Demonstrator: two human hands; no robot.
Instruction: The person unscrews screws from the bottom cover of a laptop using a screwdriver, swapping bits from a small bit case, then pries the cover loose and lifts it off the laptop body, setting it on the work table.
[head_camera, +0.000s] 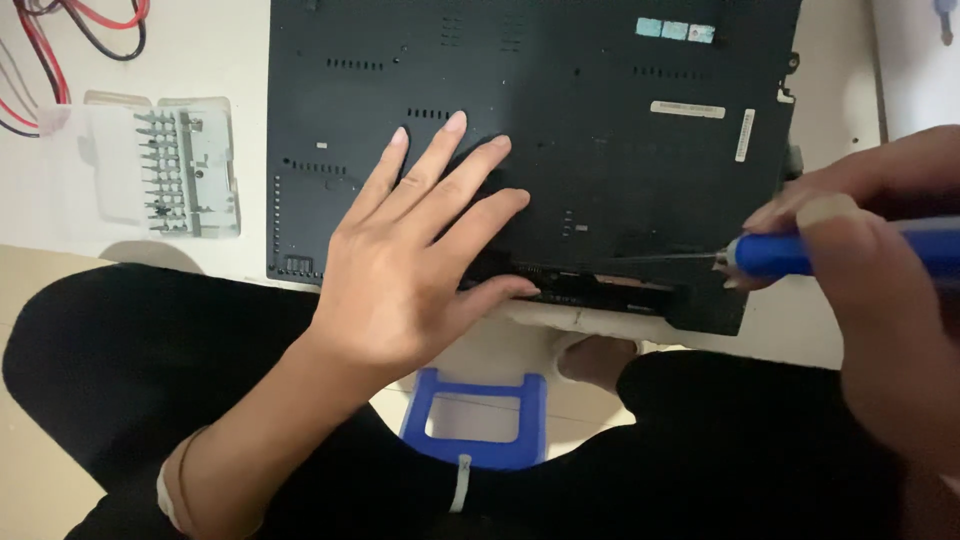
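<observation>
Nearest the camera were the person's legs in black trousers (150, 370), knees apart, with a blue plastic stool (478, 418) showing between them above a pale tiled floor (30, 480). Just beyond the knees ran the near edge of a white bench (800, 335). The left hand (415, 260) lay flat, palm down and fingers spread, on the underside of a black laptop (600, 150), holding nothing in its grip but pressing on the case near its front edge. The right hand (880, 290), at the right of the view and partly cut off, had its grip closed around the blue handle of a screwdriver (800, 252); the thin metal shaft pointed left, its tip low over the laptop's near edge, where a long slot stood open. The laptop lay upside down, filling the middle of the bench. Left of it, well apart, sat a clear plastic case of screwdriver bits (180, 170). Farther back, in the top left corner, red and black wires (60, 50) curled across the white surface.
</observation>
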